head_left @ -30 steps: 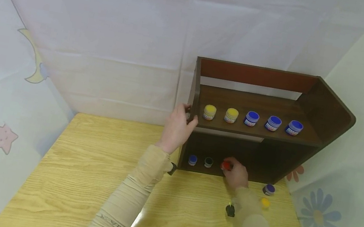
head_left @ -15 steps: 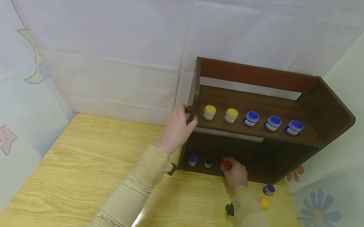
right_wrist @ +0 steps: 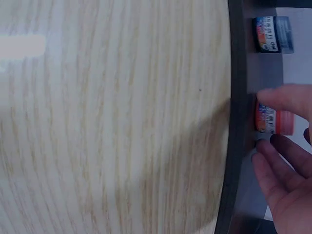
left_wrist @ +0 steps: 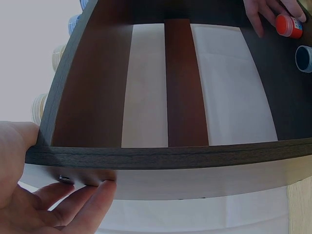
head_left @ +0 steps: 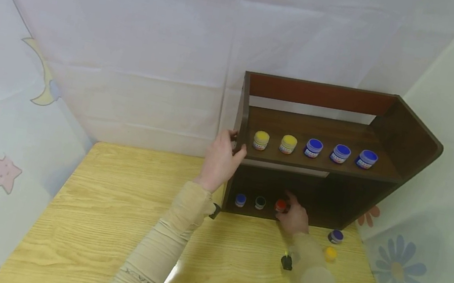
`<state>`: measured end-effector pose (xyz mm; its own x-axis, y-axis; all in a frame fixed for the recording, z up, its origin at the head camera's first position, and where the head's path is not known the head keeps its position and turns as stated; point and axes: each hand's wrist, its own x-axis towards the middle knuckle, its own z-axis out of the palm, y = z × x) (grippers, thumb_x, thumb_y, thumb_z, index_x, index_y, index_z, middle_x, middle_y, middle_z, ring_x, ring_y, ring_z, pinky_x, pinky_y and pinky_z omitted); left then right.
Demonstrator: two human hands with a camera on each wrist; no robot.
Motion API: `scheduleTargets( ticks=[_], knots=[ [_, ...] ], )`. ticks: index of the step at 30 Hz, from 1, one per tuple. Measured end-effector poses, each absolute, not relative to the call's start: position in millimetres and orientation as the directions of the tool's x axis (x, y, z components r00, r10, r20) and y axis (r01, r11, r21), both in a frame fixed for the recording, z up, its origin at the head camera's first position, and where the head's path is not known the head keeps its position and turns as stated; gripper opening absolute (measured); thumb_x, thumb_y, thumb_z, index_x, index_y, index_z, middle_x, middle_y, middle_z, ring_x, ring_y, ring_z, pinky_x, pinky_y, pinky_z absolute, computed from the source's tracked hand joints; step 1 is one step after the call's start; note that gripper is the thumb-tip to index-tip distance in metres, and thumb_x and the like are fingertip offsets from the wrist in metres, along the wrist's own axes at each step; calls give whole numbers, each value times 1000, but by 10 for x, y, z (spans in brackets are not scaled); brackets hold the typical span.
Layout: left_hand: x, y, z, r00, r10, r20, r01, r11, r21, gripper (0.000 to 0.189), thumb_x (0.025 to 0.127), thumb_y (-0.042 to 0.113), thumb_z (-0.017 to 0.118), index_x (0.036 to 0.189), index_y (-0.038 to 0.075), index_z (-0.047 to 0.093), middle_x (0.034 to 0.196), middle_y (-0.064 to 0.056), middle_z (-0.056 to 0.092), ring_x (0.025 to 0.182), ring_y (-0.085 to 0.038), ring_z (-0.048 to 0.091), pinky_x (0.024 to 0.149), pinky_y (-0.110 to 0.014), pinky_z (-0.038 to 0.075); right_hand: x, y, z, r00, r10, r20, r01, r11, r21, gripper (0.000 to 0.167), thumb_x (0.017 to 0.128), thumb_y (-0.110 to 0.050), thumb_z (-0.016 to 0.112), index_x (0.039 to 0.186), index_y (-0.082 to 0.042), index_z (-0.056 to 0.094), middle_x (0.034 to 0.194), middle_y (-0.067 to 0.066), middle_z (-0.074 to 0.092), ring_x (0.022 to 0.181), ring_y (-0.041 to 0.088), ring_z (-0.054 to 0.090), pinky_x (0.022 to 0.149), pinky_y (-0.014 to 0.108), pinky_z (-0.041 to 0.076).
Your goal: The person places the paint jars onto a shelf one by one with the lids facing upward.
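A dark brown two-tier shelf [head_left: 321, 173] stands on the table. My left hand [head_left: 220, 160] grips its left side panel; in the left wrist view the fingers [left_wrist: 100, 200] press the panel's outer face. On the lower tier sits a red-lidded paint jar [head_left: 281, 205], upright. Beside it is my right hand [head_left: 295, 217], its fingers spread loosely round the jar. In the right wrist view the thumb [right_wrist: 282, 97] overlaps the red jar [right_wrist: 268, 119], and the other fingers stand apart from it. Left of it are a dark-lidded jar [head_left: 260, 202] and a blue-lidded jar [head_left: 240, 200].
Along the upper tier stand two yellow-lidded jars [head_left: 287, 144] and three blue-lidded jars [head_left: 340, 154]. A purple-lidded jar [head_left: 335, 236] and a yellow jar [head_left: 330, 253] are on the wooden table [head_left: 114, 223], right of the right forearm. Patterned cloth walls [head_left: 447, 198] enclose the table.
My right hand has loosened from the red jar, its forefinger lifting off, and the jar stays on the lower tier. My left hand has kept its place on the shelf.
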<state>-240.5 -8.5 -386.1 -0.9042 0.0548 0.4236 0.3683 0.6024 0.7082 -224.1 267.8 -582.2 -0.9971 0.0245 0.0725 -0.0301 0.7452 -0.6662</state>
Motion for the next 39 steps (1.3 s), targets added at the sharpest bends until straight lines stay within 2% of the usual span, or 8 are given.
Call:
scheduleTargets(
  ticks=[6, 12, 20, 30, 33, 37, 39],
  knots=[
    [-2392, -84, -3848, -915, 48, 401, 342, 620, 707, 43, 99, 23, 64, 131, -4, 53, 124, -17, 62, 101, -28, 67, 81, -35, 58, -2220, 2674, -5721, -998, 33, 48, -10, 719, -695, 82, 85, -8, 79, 154, 0, 35, 132, 31, 56, 110, 44, 62, 89, 57, 51],
    [-2398, -84, -3857, -919, 47, 392, 339, 606, 720, 42, 100, 22, 64, 131, -4, 52, 124, -17, 61, 103, -28, 66, 82, -33, 58, -2170, 2654, -5527, -995, 65, 74, -11, 668, -744, 77, 86, -8, 81, 150, 1, 40, 135, 31, 54, 115, 46, 60, 92, 57, 52],
    [-2398, -83, -3838, -923, 47, 381, 331, 600, 728, 44, 100, 23, 63, 132, -4, 52, 125, -18, 61, 104, -28, 65, 83, -33, 58, -2101, 2654, -5198, -988, 94, 125, -36, 641, -766, 60, 89, -2, 71, 145, -1, 51, 142, 23, 54, 119, 45, 58, 92, 57, 52],
    [-2402, -80, -3828, -926, 49, 374, 327, 599, 731, 45, 100, 23, 63, 133, -4, 52, 126, -18, 60, 107, -28, 64, 87, -34, 56, -2027, 2637, -4740, -966, 95, 242, -126, 643, -755, 39, 92, -8, 74, 129, -1, 65, 125, 22, 66, 107, 40, 65, 88, 55, 54],
    [-2399, -80, -3828, -927, 47, 371, 323, 599, 733, 45, 100, 24, 63, 133, -4, 52, 126, -17, 60, 107, -28, 64, 87, -34, 56, -1962, 2622, -4587, -956, 83, 282, -162, 650, -742, 32, 94, -13, 74, 123, -1, 68, 118, 20, 69, 100, 37, 68, 85, 49, 56],
    [-2398, -80, -3827, -926, 45, 375, 325, 598, 732, 45, 100, 24, 63, 133, -4, 52, 126, -18, 60, 107, -28, 64, 86, -34, 57, -1875, 2617, -4413, -950, 79, 302, -175, 668, -724, 29, 95, -21, 74, 118, -3, 70, 112, 17, 71, 95, 31, 69, 78, 26, 55],
    [-2402, -80, -3830, -924, 44, 381, 330, 596, 732, 44, 99, 23, 64, 132, -4, 52, 126, -18, 61, 106, -29, 65, 85, -34, 57, -1835, 2621, -4347, -949, 85, 304, -169, 678, -716, 28, 96, -24, 74, 115, -5, 71, 109, 14, 72, 93, 28, 70, 76, 19, 52]
  ],
)
